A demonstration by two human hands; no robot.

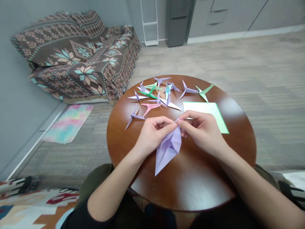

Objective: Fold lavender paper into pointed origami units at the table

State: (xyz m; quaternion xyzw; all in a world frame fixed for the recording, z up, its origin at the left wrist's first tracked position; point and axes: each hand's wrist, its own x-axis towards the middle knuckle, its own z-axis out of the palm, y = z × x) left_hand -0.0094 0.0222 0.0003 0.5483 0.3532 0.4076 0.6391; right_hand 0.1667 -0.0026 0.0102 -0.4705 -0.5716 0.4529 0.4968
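A partly folded sheet of purple origami paper [168,149] is pinched at its upper end by both hands, over the middle of the round wooden table [202,181]. My left hand [157,132] grips it from the left, thumb and forefinger together. From the right, my right hand [201,128] pinches the same upper tip, the fingertips of both hands nearly touching. The paper's lower point hangs down toward me, with an open fold in its middle. Beyond my right hand lies a flat white sheet with green edges [202,108], partly hidden by that hand.
Several folded paper cranes stand at the table's far side, among them a pink one [151,107], a light green one [205,93] and a purple one [133,117]. A patterned covered sofa [78,60] and a pastel mat [69,123] are to the left.
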